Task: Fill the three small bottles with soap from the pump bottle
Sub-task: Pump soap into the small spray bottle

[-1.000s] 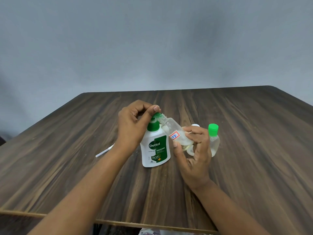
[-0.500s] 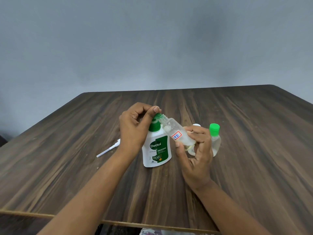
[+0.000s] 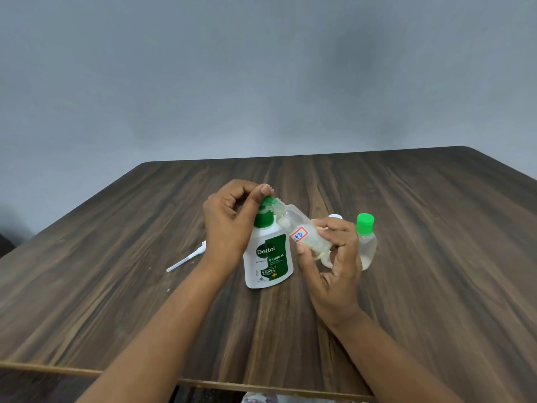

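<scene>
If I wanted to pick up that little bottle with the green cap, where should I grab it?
Probably round the clear body of the green-capped bottle, just under its cap, coming from the right: it stands upright, and the right hand crowds its left side.

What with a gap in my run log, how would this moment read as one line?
left hand: grips pump bottle top | right hand: holds labelled small bottle tilted, mouth at nozzle | green-capped bottle: upright on table
</scene>
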`<state>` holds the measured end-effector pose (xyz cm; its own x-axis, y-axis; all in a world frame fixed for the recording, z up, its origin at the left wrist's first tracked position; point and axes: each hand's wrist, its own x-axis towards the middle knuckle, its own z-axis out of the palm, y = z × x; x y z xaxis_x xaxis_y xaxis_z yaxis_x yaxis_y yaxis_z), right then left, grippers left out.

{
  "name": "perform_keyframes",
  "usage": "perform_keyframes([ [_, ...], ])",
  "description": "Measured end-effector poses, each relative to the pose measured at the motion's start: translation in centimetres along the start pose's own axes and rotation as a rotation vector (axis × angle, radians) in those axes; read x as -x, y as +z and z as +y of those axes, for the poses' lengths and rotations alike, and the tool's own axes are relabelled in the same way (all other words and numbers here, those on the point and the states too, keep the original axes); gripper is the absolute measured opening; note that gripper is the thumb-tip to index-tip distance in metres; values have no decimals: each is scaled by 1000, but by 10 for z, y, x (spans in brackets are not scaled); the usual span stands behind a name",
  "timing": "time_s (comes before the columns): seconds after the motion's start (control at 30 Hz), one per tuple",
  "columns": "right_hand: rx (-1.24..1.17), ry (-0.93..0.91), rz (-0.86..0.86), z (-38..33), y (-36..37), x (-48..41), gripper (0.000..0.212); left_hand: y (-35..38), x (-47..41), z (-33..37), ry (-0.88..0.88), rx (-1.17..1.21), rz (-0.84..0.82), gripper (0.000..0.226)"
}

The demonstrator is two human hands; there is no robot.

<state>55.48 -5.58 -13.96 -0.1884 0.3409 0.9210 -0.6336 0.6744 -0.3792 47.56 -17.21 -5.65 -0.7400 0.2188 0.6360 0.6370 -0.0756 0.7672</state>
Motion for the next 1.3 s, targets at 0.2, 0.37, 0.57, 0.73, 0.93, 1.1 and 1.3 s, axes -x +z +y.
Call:
perform_keyframes([
  [0.2, -4, -4, 9, 0, 1, 0, 22, 0, -10, 8, 12, -50, -20, 11],
  [0.37, 9, 0, -3, -1, 1, -1, 21, -2, -6, 3, 44, -45, -17, 13],
  [0.57, 12, -8, 1, -1, 0, 0, 21, -1, 0, 1, 21, -5, -5, 15],
  [0.73, -1, -6, 5, 0, 1, -1, 21, -2, -9, 7, 42, -49, -47, 12],
  [0.93, 2, -4, -7, 1, -1, 0, 22, 2, 0, -4, 46, 8, 7, 17],
  [1.1, -10, 0, -1, 0, 0, 1, 23, 1, 3, -4, 66, 37, 6, 22],
  [1.3, -29, -4, 3, 0, 0, -1, 21, 2, -5, 3, 39, 31, -16, 17],
])
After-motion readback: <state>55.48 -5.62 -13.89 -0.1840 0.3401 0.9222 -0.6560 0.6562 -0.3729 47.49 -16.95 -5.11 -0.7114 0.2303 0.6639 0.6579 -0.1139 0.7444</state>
